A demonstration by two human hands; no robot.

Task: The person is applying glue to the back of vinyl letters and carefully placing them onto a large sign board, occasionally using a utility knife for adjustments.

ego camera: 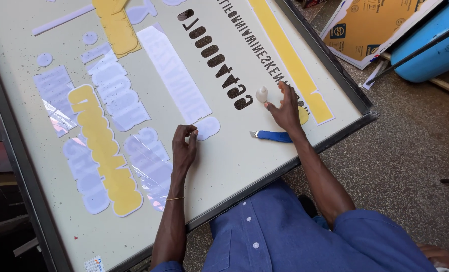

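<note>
My left hand (pixel 184 146) rests on the white sign panel (pixel 224 166), fingertips pinched on the edge of a small white oval cut-out (pixel 207 127). My right hand (pixel 286 108) hovers with spread fingers over the panel, its fingertips just beside a small white squeeze bottle (pixel 261 93) that stands upright. It holds nothing. A blue utility knife (pixel 272 136) lies on the panel just below my right hand. Dark stencilled characters (pixel 215 58) and a yellow strip (pixel 290 60) run across the panel near that hand.
White cut-outs (pixel 118 95) and yellow cut-outs (pixel 103 151) of letter groups lie over the panel's left half, some under clear film. The panel has a dark metal frame (pixel 335 65). Cardboard sheets (pixel 370 25) and a blue drum (pixel 431 50) sit on the floor at upper right.
</note>
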